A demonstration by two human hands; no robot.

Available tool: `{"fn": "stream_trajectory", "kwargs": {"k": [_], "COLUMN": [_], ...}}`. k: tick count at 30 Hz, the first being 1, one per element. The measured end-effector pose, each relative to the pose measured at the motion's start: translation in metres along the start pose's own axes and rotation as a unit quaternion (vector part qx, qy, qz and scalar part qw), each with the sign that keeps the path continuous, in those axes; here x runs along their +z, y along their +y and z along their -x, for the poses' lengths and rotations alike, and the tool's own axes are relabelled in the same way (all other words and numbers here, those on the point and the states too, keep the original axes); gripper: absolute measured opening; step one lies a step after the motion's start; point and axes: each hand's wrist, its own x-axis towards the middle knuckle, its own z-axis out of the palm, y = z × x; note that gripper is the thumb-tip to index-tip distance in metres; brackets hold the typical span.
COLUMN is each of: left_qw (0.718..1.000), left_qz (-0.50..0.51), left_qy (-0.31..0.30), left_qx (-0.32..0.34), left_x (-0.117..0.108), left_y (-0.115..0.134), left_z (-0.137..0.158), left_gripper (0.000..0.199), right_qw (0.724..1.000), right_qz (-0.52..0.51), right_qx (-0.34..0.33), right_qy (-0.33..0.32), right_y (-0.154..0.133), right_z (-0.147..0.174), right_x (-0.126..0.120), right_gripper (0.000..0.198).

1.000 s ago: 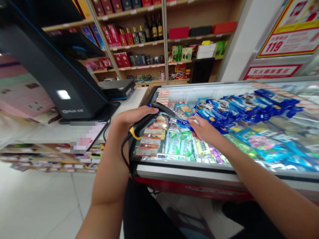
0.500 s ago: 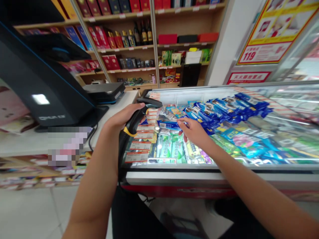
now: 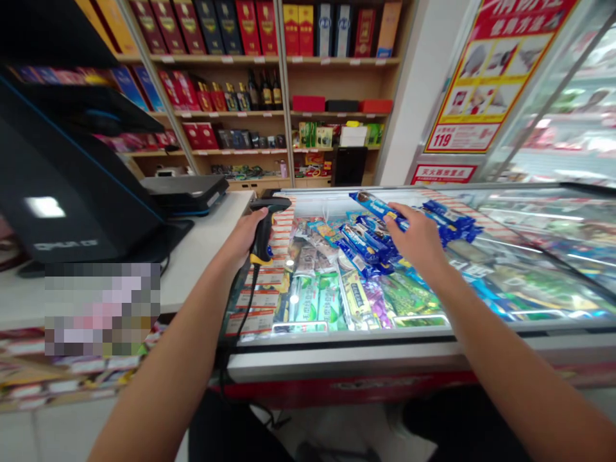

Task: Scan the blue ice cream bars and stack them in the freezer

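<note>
My left hand [image 3: 249, 236] is wrapped round the grip of a black barcode scanner [image 3: 262, 237] with a yellow base, held over the left end of a chest freezer [image 3: 346, 366]. My right hand [image 3: 418, 239] grips a long blue ice cream packet [image 3: 373, 204] by its right end, tilted and raised above the other packets. Beneath it lie more blue packets [image 3: 362, 239] in a loose pile. Green and white packets [image 3: 317, 298], a yellow packet [image 3: 357, 296] and purple packets [image 3: 380, 301] show nearer me. The fingertips under the held packet are partly hidden.
A white counter [image 3: 206, 240] on the left carries a black checkout terminal [image 3: 62, 173] and a flat black device [image 3: 185, 191]. The scanner's cable [image 3: 244, 314] hangs over the freezer's front edge. Shelves of boxes and bottles [image 3: 264, 90] stand behind.
My right hand has moved right and now holds up a blue ice cream packet. The left hand still grips the scanner, now more upright. The view has shifted.
</note>
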Motion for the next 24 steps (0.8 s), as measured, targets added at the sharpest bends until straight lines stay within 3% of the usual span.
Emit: {"fn": "stream_trajectory", "kwargs": {"k": [4,10,14,17,21,24], "left_qw": [1.000,1.000,0.998,0.996,0.997,0.995], "left_qz": [-0.004,-0.016,0.000,-0.001,-0.008,-0.042], "left_qy": [-0.004,0.011,0.055,0.078,0.078,0.087], "left_qx": [0.001,-0.016,-0.023,-0.036,-0.023,-0.001], "left_x": [0.002,-0.005,-0.016,-0.027,-0.040,-0.046], "left_y": [-0.004,-0.001,0.000,-0.002,-0.007,-0.014], "left_z": [-0.001,-0.001,-0.007,-0.010,-0.012,-0.012], "left_gripper": [0.044,0.041,0.038,0.038,0.042,0.042], "right_qw": [0.987,0.985,0.990,0.986,0.947,0.921], "right_qz": [0.127,0.135,0.091,-0.018,-0.138,-0.171], "right_qx": [-0.028,-0.047,-0.089,-0.151,-0.191,-0.172], "right_qy": [-0.096,-0.092,-0.053,-0.063,-0.220,-0.305], "right_y": [0.025,0.015,-0.018,-0.057,-0.112,-0.148], "right_z": [0.007,0.008,0.007,0.015,0.033,0.035], "right_x": [0.010,0.016,0.013,0.025,0.069,0.115], "right_gripper": [0.044,0.042,0.039,0.035,0.035,0.039]}}
